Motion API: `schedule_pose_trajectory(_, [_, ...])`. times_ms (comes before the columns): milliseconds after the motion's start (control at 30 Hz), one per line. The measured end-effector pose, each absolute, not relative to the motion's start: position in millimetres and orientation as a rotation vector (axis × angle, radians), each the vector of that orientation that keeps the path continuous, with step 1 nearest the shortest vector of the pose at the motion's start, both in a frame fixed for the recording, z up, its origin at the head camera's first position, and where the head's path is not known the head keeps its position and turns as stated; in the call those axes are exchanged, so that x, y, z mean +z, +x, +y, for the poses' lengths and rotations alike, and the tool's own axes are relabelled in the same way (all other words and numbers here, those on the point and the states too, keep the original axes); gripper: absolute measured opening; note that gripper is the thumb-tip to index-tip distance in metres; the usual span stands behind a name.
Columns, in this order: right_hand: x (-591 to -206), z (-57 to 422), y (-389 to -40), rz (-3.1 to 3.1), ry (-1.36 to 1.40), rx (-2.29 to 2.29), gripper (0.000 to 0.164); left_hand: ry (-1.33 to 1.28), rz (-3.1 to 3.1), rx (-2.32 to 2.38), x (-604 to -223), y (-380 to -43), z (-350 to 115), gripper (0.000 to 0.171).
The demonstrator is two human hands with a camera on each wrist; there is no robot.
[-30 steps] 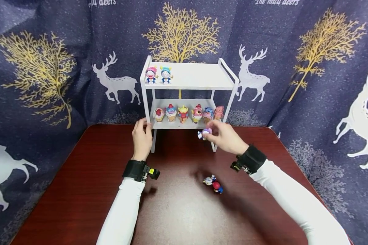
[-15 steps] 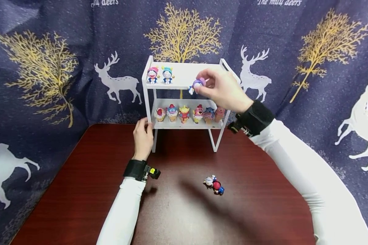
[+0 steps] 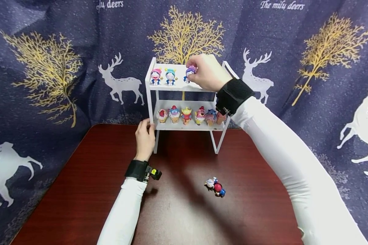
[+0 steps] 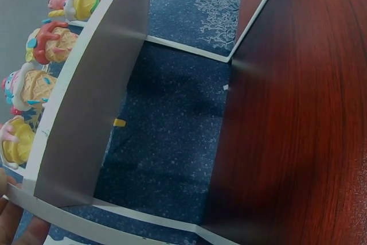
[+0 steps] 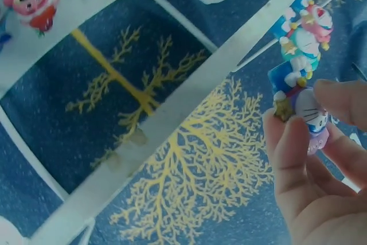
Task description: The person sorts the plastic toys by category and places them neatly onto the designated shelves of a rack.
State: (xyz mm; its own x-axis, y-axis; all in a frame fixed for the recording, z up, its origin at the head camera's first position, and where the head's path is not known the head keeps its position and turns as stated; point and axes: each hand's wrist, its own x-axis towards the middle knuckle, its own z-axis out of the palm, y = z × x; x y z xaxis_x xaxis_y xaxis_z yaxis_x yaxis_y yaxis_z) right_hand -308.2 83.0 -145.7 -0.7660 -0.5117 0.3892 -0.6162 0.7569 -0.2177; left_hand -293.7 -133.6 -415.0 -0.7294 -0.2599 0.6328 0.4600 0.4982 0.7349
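Observation:
My right hand [image 3: 206, 72] pinches a small figurine [image 3: 189, 72] with a purple hat and blue coat. It stands roughly upright at the front of the top board of a white two-tier shelf [image 3: 191, 89]; whether its feet touch is hard to tell. To its left stand a pink-hatted figurine [image 3: 155, 76] and a teal-hatted figurine [image 3: 170, 77]. In the right wrist view, thumb and fingers surround the purple-hatted figurine [image 5: 309, 110]. My left hand [image 3: 145, 141] grips the shelf's left post, and its fingers [image 4: 10, 219] show at that post in the left wrist view.
Several ice-cream-cone figurines [image 3: 186, 115] line the lower board. A white-headed figurine [image 3: 210, 183] and a red-capped figurine [image 3: 218, 189] lie together on the dark red table [image 3: 251, 204]. A deer-print cloth [image 3: 119, 44] hangs behind the shelf.
My right hand has lifted the purple-hatted figurine from before the lower board up to the top board, turning it from sideways to upright. The left hand has kept its place at the post.

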Motion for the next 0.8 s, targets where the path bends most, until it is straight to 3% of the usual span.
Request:
schedule_pose_trajectory(333, [-144.8, 67.4, -320.6, -2.761, 0.878, 0.343, 0.034, -0.169, -2.009, -1.252, -418.2, -295.8, -134.3, 0.019])
schedule_pose_trajectory(600, [-149.3, 61.9, -323.8, -2.736, 0.858, 0.334, 0.015, -0.182, -1.993, -1.247, -420.0, -296.9, -134.2, 0.019])
schedule_pose_trajectory(800, [-148.5, 60.6, -323.6, -2.761, 0.854, 0.324, 0.032, -0.179, -1.998, -1.265, -419.1, -296.8, -134.4, 0.020])
